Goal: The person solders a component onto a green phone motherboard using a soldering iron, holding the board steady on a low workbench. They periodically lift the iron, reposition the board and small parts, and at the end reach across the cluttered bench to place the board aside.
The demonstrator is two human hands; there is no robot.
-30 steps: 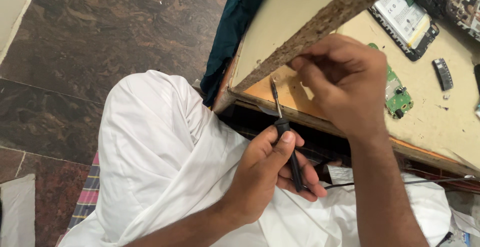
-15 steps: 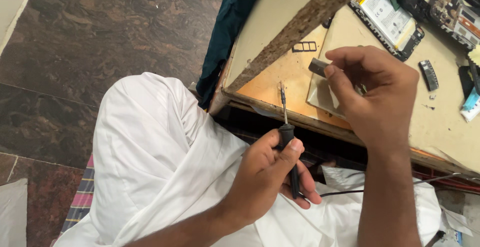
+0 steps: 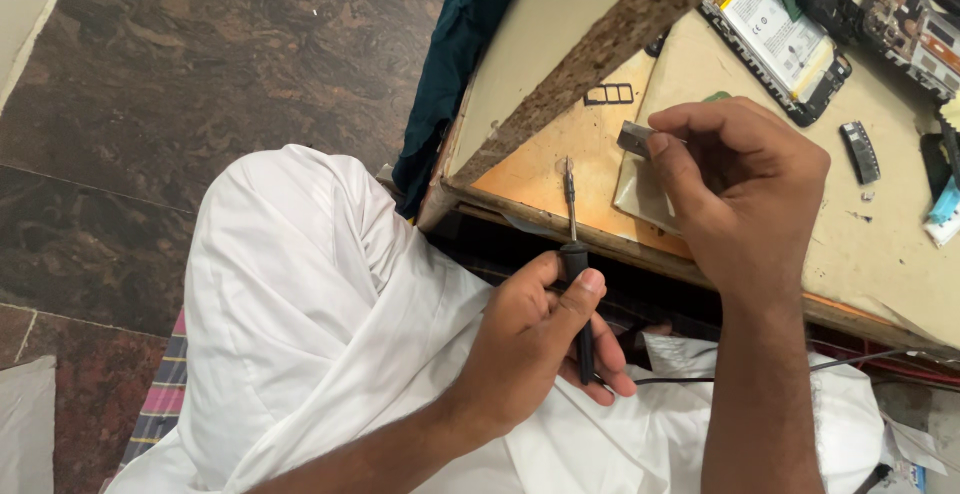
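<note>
Left grip (image 3: 540, 339) clamped on black screwdriver (image 3: 575, 284); right grip (image 3: 745, 189) pinching small grey metal piece (image 3: 634, 140).

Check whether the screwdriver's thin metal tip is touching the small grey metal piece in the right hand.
Apart. The head view shows bare tan worktop between the screwdriver tip and the grey metal piece.

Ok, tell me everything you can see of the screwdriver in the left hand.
The screwdriver is slim, with a black handle and a thin grey metal shaft ending in a fine tip. It stands nearly upright, tip pointing at the worktable edge without clearly touching it. The left hand wraps the handle, thumb pressed near its top, over the white-clothed lap. The handle's lower end sticks out below the fingers.
</note>
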